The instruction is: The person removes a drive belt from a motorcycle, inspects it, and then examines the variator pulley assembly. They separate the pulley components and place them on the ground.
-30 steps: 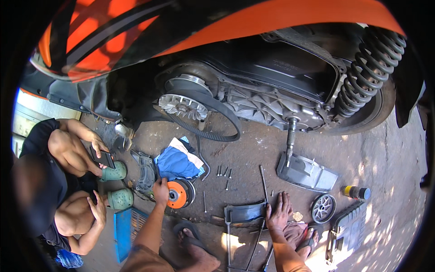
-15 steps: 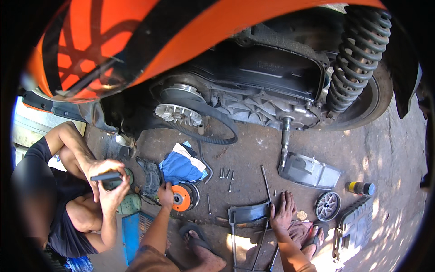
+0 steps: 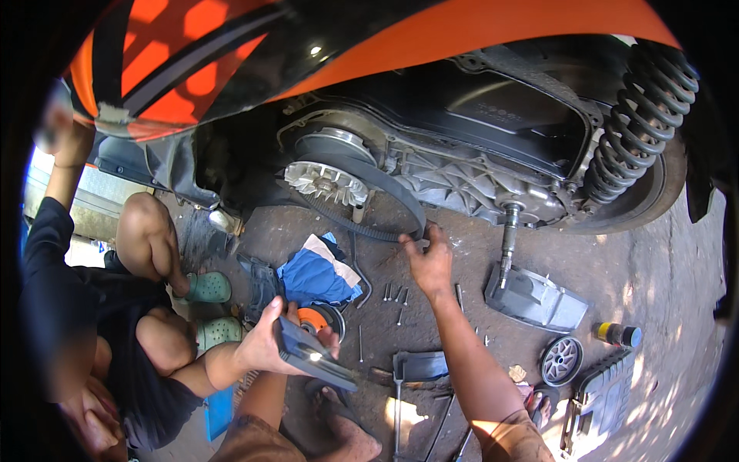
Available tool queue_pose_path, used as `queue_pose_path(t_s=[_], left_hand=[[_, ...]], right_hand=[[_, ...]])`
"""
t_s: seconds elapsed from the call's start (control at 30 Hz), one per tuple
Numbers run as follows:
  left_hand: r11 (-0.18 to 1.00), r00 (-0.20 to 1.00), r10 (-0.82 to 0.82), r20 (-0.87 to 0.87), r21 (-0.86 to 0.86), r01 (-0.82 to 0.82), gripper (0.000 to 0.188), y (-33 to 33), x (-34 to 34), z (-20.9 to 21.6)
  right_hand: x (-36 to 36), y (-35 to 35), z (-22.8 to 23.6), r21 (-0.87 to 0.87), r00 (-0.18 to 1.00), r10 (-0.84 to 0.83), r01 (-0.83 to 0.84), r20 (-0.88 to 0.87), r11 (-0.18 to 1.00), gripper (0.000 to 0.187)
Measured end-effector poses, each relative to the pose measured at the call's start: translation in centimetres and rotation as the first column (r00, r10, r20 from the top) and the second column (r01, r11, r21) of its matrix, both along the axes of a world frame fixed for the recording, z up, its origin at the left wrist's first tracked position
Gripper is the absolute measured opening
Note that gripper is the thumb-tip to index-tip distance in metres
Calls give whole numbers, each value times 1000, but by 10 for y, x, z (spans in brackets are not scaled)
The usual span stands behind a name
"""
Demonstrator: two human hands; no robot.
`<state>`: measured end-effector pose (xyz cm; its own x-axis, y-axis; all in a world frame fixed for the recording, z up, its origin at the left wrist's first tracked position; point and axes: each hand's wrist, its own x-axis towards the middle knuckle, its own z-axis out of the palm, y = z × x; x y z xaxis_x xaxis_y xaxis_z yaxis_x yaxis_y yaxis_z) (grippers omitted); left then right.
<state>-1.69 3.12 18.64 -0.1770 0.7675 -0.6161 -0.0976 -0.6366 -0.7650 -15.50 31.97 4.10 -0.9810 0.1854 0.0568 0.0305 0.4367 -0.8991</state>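
Spotting faint marks on black cover [image 3: 500, 131], unreadable | reaching forward with right hand [image 3: 429, 263], pinching belt [image 3: 416, 211] in grip | can't tell grip of left hand [image 3: 292, 312], mostly behind phone [image 3: 308, 350]

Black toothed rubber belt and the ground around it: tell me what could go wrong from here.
The person's right hand touches the black toothed rubber belt, looped behind the silver finned fan wheel; a pull might slip or pinch fingers. A co-worker's hand holds a dark flat phone partly in front of the orange-faced round part and might block the view. Small loose silver bolts lie on the ground and could be kicked away.
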Motion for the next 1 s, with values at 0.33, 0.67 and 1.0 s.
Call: queue_pose_path(t_s=[0.33,0.67,1.0], left_hand=[[973,972,-60,228,230,6,108,71,-43,23],[935,899,-225,375,342,91,102,83,-33,8],[986,987,-108,121,139,91,114,32,-22,-3]], right_hand=[[5,36,12,-72,966,-218,209,-138,975,24],[53,24,51,-481,902,-333,171,-276,860,24],[61,30,82,-421,857,-402,251,-321,872,27]])
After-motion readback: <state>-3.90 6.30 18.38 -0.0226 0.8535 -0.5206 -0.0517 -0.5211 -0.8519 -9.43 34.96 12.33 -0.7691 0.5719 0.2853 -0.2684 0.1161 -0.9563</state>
